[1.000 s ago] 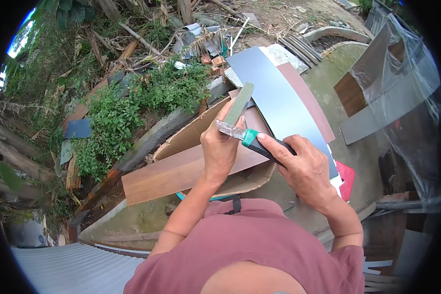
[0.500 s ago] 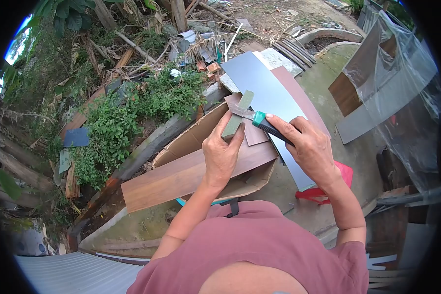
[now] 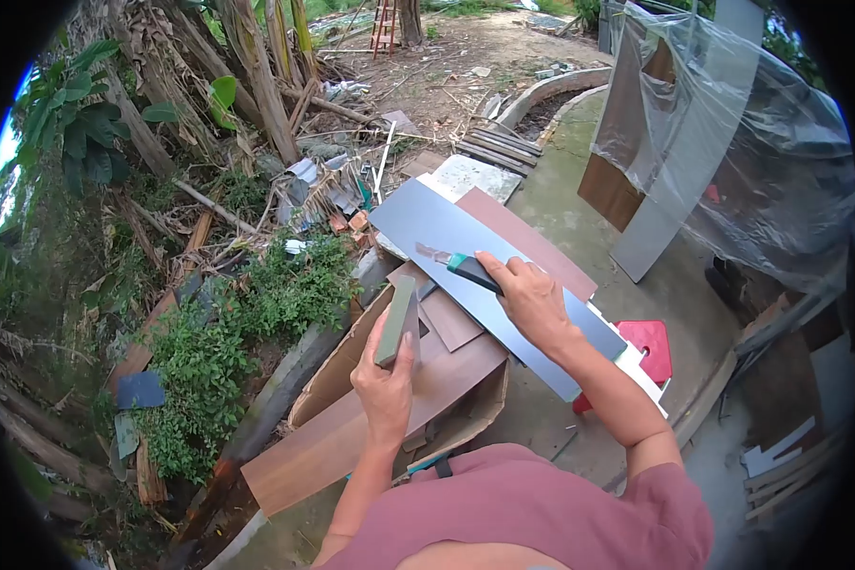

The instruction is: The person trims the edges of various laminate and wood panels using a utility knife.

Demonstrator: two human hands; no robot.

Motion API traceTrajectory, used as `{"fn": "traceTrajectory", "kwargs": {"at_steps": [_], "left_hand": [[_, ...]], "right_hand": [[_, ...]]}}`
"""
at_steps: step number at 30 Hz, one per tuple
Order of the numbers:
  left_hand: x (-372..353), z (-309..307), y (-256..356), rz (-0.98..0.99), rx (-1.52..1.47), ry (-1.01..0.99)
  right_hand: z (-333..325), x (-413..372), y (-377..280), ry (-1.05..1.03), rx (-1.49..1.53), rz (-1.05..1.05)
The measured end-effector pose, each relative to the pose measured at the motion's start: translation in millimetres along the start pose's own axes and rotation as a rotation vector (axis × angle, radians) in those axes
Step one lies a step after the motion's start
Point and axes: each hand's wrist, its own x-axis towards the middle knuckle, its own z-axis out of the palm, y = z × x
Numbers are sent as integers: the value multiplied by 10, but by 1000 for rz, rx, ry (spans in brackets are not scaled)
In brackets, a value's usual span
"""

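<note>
My left hand grips a greenish, bar-shaped sharpening stone between thumb and fingers, tilted upward. My right hand is wrapped around a utility knife with a black and teal handle. Its blade points left and is apart from the stone, over a smooth grey-blue panel. Below my left hand, a brown wood-look plank lies across an open cardboard box. A shorter wood-look piece lies between the plank and the panel.
A red plastic stool stands under the panel's right end. Clear plastic sheeting drapes over leaning boards on the right. Left of the box run a concrete curb and leafy plants. Wooden slats lie farther back.
The knife blade has come off the stone, and my two hands have moved apart. The camera view has tilted up and shifted, showing more ground behind.
</note>
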Motion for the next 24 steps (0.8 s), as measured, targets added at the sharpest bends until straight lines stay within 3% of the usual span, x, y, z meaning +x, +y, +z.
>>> {"fn": "traceTrajectory", "kwargs": {"at_steps": [2,5,10,13,17,18,20,22,23,24], "left_hand": [[-32,1,33,11,29,-53],[-120,142,-152,78,-40,-98],[-284,252,-373,168,-61,-298],[-325,242,-409,137,-97,-306],[-264,194,-548,64,-181,-367],[-261,152,-612,28,-219,-388],[-202,-192,-883,-168,-19,-725],[-440,-315,-1527,-329,-411,-450],[-523,-361,-1831,-361,-395,-478],[-628,-406,-2127,-757,-649,-141]], "right_hand": [[51,-53,390,-121,253,265],[-434,-106,67,-48,616,253],[-604,-284,-480,53,613,-267],[-561,-350,-485,-103,636,-199],[-528,-308,-550,8,491,-298],[-507,-309,-579,2,487,-281],[-452,-355,-624,83,444,-198],[-432,-420,-630,110,418,-100],[-416,-445,-623,150,381,-41],[-398,-500,-614,131,391,0]]}}
